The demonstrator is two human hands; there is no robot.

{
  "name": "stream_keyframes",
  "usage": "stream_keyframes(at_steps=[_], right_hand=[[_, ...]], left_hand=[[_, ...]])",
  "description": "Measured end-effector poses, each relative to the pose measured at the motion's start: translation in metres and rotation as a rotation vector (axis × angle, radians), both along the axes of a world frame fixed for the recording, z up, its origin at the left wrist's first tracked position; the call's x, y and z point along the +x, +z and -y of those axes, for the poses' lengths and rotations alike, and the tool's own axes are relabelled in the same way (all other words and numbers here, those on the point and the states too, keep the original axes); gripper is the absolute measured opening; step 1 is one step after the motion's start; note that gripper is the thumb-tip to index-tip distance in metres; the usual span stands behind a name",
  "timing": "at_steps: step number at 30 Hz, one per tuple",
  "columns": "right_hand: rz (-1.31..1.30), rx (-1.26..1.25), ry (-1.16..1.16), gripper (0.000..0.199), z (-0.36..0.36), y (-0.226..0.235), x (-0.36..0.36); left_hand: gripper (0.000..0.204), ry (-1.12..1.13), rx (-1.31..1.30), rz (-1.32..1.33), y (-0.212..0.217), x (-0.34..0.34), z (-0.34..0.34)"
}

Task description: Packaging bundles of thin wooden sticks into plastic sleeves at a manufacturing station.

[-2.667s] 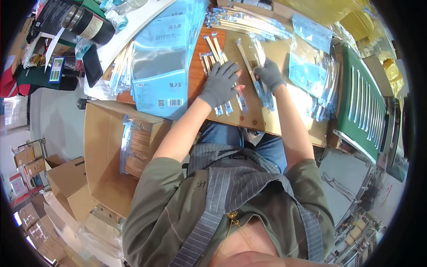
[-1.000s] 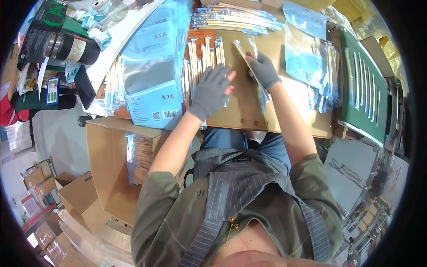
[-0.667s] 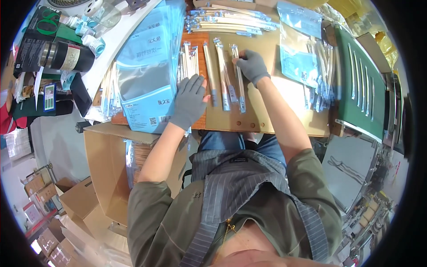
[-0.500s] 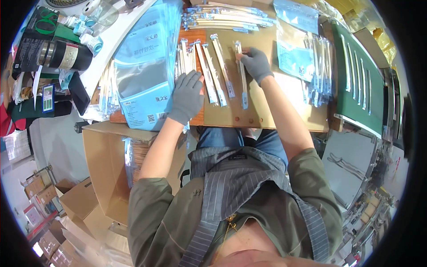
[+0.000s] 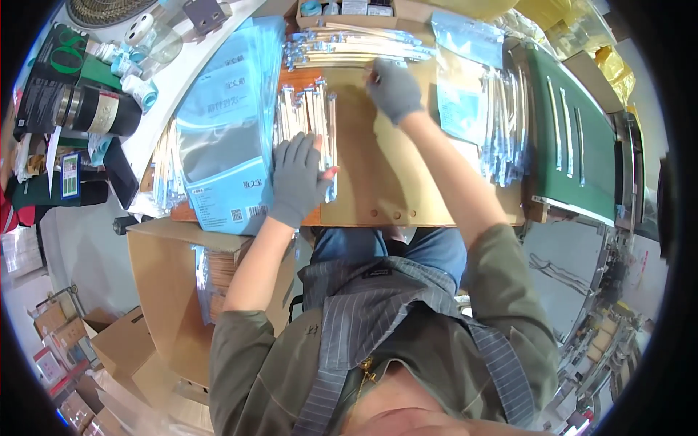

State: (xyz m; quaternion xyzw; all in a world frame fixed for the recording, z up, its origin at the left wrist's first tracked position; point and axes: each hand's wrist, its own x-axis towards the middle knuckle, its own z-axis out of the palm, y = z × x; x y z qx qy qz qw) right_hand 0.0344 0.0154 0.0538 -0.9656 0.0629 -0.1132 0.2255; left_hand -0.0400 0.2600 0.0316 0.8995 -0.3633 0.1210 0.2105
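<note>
My left hand (image 5: pixel 297 178), in a grey glove, lies with its fingers stretched over a gathered row of wrapped chopsticks (image 5: pixel 323 120), its thumb out along the row's right side. At the near edge of a pile of wrapped chopsticks (image 5: pixel 356 47) lying crosswise at the far side of the table is my right hand (image 5: pixel 396 89), also gloved in grey. Its fingers are curled inward, and whatever they may hold is hidden. Left of my left hand, printed blue-and-clear plastic bags (image 5: pixel 222 142) lie in an overlapping stack.
More wrapped chopsticks (image 5: pixel 505 127) lie at the right beside a blue-and-clear bag (image 5: pixel 459 109). A green conveyor belt (image 5: pixel 571 142) carries a few packs. A black flask (image 5: pixel 109 110) and a phone (image 5: pixel 121 173) are on the left; an open carton (image 5: pixel 171 291) stands below the table edge.
The separate chopstick packs in the middle are now gathered against the row by my left hand. My right hand has moved away to the far pile. Fewer packs show on the green belt.
</note>
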Motion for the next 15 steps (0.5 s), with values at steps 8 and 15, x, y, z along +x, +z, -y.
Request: stream_keyframes(at_steps=[8, 15], right_hand=[[0.077, -0.703, 0.235, 0.023, 0.039, -0.006, 0.077], [0.111, -0.511, 0.353, 0.024, 0.062, 0.005, 0.073]], left_hand=[[0.048, -0.094, 0.183, -0.050, -0.012, -0.005, 0.048], [0.050, -0.068, 0.160, -0.099, -0.010, 0.002, 0.038]])
